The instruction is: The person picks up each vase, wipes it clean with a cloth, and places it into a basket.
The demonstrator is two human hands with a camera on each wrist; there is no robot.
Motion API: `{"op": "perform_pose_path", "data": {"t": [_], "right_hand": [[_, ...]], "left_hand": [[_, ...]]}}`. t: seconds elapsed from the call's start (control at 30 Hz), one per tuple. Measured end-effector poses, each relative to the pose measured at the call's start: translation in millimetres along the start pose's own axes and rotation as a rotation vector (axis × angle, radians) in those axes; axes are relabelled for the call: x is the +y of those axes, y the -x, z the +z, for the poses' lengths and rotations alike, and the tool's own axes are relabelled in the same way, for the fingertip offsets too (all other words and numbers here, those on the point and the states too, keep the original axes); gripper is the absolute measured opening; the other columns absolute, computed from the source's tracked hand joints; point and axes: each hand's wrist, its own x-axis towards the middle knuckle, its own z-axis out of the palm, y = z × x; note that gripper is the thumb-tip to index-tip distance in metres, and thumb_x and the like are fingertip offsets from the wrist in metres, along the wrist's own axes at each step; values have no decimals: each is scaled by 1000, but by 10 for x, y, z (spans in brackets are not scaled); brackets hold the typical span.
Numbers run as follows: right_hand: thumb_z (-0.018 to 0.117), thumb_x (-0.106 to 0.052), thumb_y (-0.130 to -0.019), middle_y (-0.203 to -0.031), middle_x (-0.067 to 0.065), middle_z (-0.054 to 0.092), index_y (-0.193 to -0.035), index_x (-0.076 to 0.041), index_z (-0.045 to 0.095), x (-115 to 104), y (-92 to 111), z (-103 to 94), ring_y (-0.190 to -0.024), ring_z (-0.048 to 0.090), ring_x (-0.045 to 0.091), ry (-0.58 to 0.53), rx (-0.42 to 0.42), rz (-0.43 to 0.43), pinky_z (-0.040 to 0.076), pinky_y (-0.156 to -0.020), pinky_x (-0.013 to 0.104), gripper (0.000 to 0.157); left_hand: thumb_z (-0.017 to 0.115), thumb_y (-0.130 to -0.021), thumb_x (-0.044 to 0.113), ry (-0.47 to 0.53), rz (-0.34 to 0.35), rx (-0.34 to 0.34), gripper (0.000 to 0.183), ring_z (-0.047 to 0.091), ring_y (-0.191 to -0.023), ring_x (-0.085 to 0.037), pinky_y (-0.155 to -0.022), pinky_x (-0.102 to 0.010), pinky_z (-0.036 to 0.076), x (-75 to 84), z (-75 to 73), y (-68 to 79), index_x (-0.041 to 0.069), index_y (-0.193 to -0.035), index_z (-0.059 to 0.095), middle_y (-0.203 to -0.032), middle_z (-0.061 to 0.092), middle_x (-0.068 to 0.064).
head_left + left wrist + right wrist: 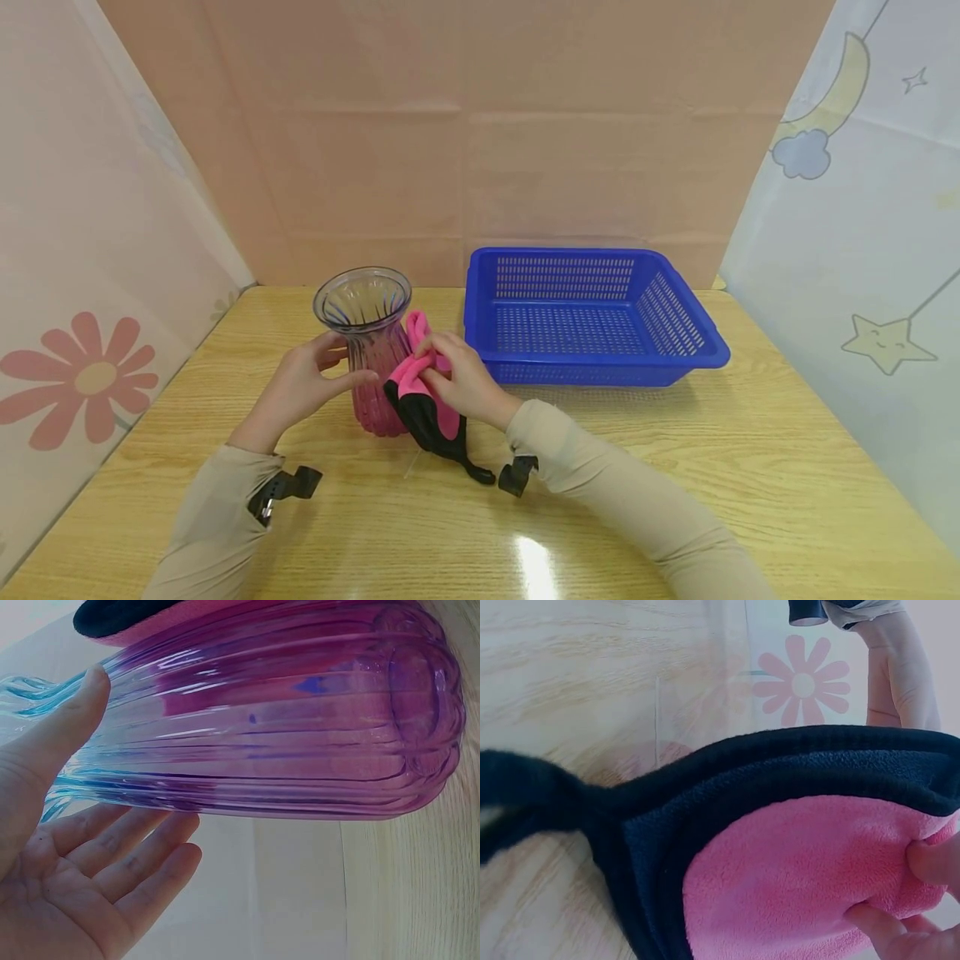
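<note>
A ribbed glass vase (375,371), clear bluish at its flared rim and pink below, stands upright on the table. My left hand (296,383) is at its left side, thumb across the front of the neck. In the left wrist view, the fingers (154,862) are fairly straight and spread, with some tips hidden behind the glass. My right hand (468,379) pinches a plush pink and black cloth (431,421) against or just beside the vase's right side. A black loop hangs from the cloth towards the table. Its pink patch (772,870) fills much of the right wrist view.
A blue plastic basket (600,375) with slotted walls stands behind and to the right of the hands. The wooden table (637,467) meets a peach backdrop behind and patterned sheets at both sides. Black straps circle both sleeved wrists.
</note>
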Motion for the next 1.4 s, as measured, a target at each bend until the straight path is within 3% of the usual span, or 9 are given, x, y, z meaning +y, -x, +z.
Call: {"op": "perform_pose_path", "data": {"t": [0.53, 0.9, 1.27, 1.4], "right_hand": [[62, 0, -85, -98, 13, 61, -91, -5, 57, -112, -79, -50, -98, 56, 25, -12, 69, -52, 55, -84, 47, 9], [61, 1, -86, -102, 14, 58, -92, -4, 57, -215, -131, -88, -101, 57, 24, -115, 64, -7, 58, -79, 25, 8], [61, 1, -85, -103, 14, 59, -94, -2, 58, -276, -187, -147, -103, 57, 24, -128, 113, -28, 58, -84, 34, 10], [61, 3, -85, -102, 15, 58, -95, -2, 57, -289, -189, -173, -100, 55, 24, -177, 127, -36, 59, -81, 32, 11]], "left_hand": [[71, -81, 40, -12, -13, 1, 74, 53, -119, -45, -94, -54, 49, 6, 0, 0, 6, -139, 41, -132, 53, -24], [69, -84, 34, -23, 0, 2, 70, 53, -116, -48, -93, -54, 49, 45, -10, 16, 1, -138, 41, -131, 52, -28], [70, -81, 38, -23, 1, 5, 73, 53, -117, -47, -95, -54, 48, 28, -9, 8, 1, -137, 41, -131, 52, -27], [71, -81, 38, -20, -3, 4, 73, 53, -118, -46, -95, -53, 48, 9, -4, -1, 1, -137, 42, -131, 53, -26]]}}
